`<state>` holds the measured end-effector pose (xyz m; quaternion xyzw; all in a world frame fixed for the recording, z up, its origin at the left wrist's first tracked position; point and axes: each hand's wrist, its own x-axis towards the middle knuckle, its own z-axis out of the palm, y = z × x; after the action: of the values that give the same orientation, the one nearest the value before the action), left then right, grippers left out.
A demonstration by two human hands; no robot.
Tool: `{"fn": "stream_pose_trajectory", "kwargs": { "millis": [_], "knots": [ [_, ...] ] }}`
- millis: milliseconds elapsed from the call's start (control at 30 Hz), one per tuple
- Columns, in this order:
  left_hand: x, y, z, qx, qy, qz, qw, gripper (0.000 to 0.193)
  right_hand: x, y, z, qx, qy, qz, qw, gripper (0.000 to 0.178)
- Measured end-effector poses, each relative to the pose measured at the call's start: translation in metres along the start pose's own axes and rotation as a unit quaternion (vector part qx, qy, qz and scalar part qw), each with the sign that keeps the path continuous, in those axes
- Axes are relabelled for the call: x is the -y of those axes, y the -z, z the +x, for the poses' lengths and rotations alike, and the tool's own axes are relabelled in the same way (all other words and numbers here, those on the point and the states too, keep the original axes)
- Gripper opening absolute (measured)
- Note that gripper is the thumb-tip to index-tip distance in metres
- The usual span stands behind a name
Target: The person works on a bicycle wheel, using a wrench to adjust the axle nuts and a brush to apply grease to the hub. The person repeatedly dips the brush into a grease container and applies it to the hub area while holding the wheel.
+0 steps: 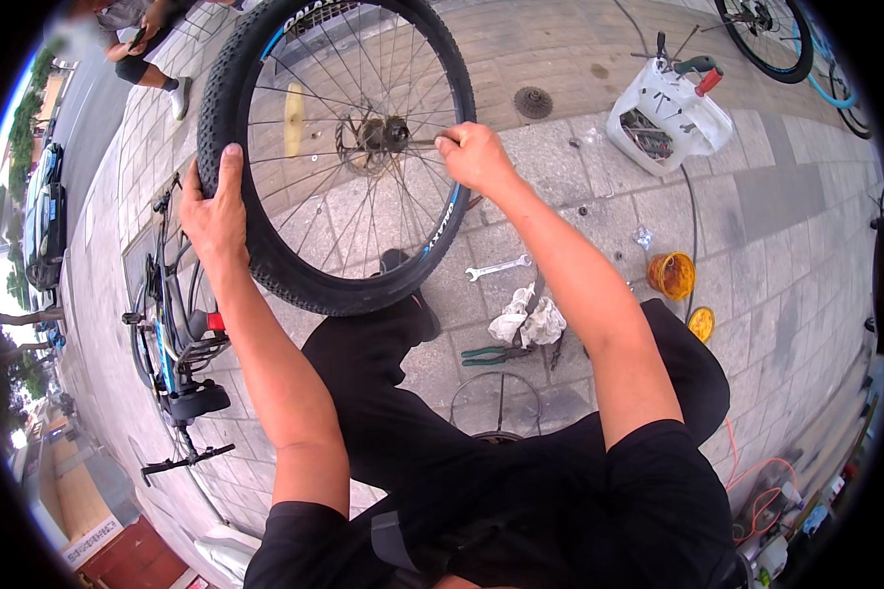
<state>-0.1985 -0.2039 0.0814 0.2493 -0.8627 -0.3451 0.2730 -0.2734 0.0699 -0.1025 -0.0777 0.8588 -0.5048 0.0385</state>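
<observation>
A bicycle wheel with a knobbly black tyre point(228, 108) stands upright in front of me. My left hand point(216, 218) grips the tyre's left side, thumb on the sidewall. At the wheel's centre are a hub point(395, 134) and a brake disc point(349, 145). My right hand point(478, 160) is closed on a thin, stick-like tool point(421, 144) that points at the hub; its kind and whether it touches the hub I cannot make out. Beyond the wheel, a dark cassette point(533, 102) lies on the paving. An open-ended wrench point(499, 267) lies nearer my legs.
A cut white plastic container point(631, 133) holds tools at the right. Nearby are an orange-yellow tub point(671, 277) and its yellow lid point(701, 324). Green-handled pliers point(494, 356) lie beside a crumpled white rag point(527, 319). A bicycle point(172, 363) is at left; a person point(133, 54) is farther off.
</observation>
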Motion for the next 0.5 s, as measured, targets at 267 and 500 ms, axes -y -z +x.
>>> {"fn": "stream_pose_trajectory", "kwargs": {
  "millis": [267, 500],
  "knots": [
    [0.015, -0.003, 0.007, 0.012, 0.023, -0.043, 0.999, 0.07, -0.016, -0.027, -0.002, -0.097, 0.057, 0.011, 0.994, 0.022],
    [0.018, -0.002, 0.01, 0.011, 0.02, -0.03, 0.999, 0.084, -0.013, -0.036, -0.006, -0.089, 0.046, 0.025, 0.995, 0.024]
  ]
}}
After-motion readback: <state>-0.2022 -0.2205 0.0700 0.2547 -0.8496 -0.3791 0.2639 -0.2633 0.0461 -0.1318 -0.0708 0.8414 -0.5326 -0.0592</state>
